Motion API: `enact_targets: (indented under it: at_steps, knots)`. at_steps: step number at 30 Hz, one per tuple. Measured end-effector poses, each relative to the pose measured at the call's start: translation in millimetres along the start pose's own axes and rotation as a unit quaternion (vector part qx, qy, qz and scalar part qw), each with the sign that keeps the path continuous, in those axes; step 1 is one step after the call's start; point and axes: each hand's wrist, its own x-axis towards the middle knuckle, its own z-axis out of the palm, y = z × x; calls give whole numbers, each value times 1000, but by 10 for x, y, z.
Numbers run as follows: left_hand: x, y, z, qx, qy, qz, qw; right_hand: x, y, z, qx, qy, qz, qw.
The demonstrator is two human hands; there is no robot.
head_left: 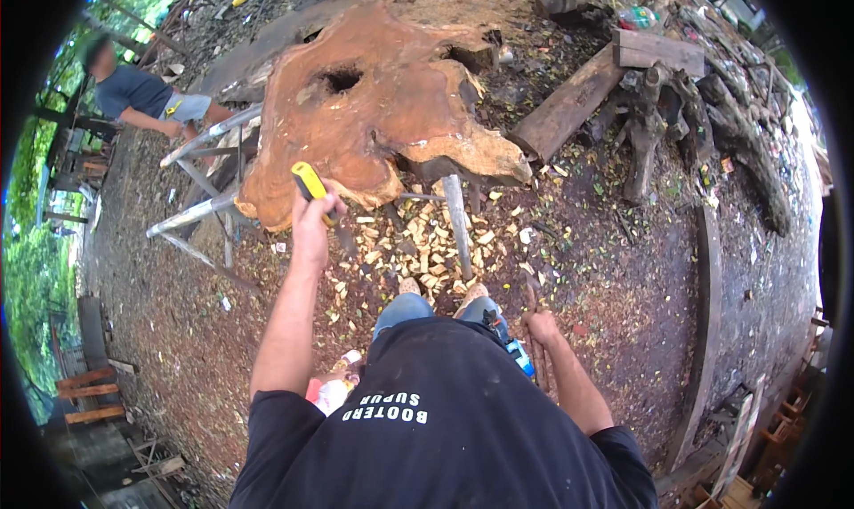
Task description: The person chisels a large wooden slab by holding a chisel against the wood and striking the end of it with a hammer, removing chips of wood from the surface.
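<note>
My left hand (313, 220) is raised at the near left edge of a large reddish-brown wood slab (391, 91), closed around a tool with a yellow-and-black handle (308, 180), which looks like a chisel. A grey blade-like part shows below the fingers. The slab has an irregular outline, dark hollows and a pale, rough-cut near edge. Low on my right side, my right hand (541, 327) grips a brown wooden stick or handle (539, 367). Its full shape cannot be made out.
Pale wood chips (436, 242) cover the ground near my feet. Wooden legs and a metal frame (191, 215) stand by the slab. Right lie a thick beam (569, 104), gnarled roots (649, 122) and a long plank (704, 313). Another person (133, 91) is at the far left.
</note>
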Motion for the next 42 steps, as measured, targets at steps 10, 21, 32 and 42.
enact_targets:
  at_steps: [10, 21, 32, 42]
  knots:
    - [899, 643, 281, -192, -223, 83, 952, -237, -364, 22, 137, 25, -47, 989]
    - [1586, 354, 730, -155, -294, 43, 942, -996, -1156, 268, 316, 124, -31, 940]
    - [1693, 175, 965, -98, -391, 41, 914, -1417, -1752, 743, 377, 182, -40, 907]
    - [1541, 200, 1080, -89, -442, 85, 888, -1698, -2072, 912, 396, 204, -26, 895]
